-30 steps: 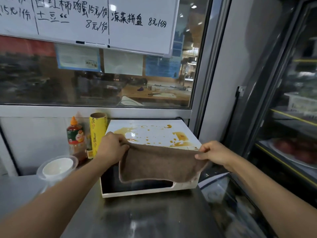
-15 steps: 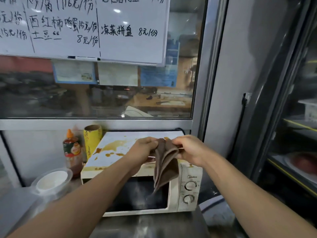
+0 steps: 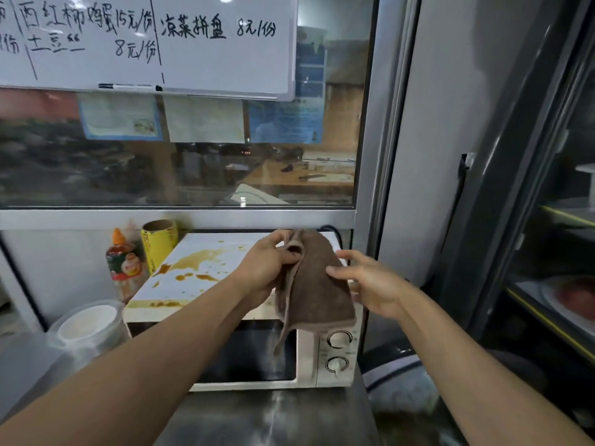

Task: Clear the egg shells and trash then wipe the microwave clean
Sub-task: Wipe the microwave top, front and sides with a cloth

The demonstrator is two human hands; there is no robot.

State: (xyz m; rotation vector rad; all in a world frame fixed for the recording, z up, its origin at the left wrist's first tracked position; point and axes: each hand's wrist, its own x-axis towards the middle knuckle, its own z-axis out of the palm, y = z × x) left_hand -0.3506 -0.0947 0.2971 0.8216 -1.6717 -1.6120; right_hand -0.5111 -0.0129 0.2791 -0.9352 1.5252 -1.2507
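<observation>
Two hands at a folded brown cloth (image 3: 317,291) above the brown-stained white microwave (image 3: 206,268): left hand (image 3: 269,268) pinching its top, right hand (image 3: 370,284) loose-fingered against its side.

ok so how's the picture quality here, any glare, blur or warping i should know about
Head view: ceiling lights glare on the whiteboard and reflections wash over the window glass; wide-angle warping bows the metal post; the forearms and lower edges are soft, while the stained microwave, brown cloth, left hand and right hand read clearly; the right side is dim.

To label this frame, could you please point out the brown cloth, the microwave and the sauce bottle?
brown cloth (image 3: 317,291): head view, middle of hanging fold.
microwave (image 3: 206,255): head view, stained top panel.
sauce bottle (image 3: 126,268): head view, label.
</observation>
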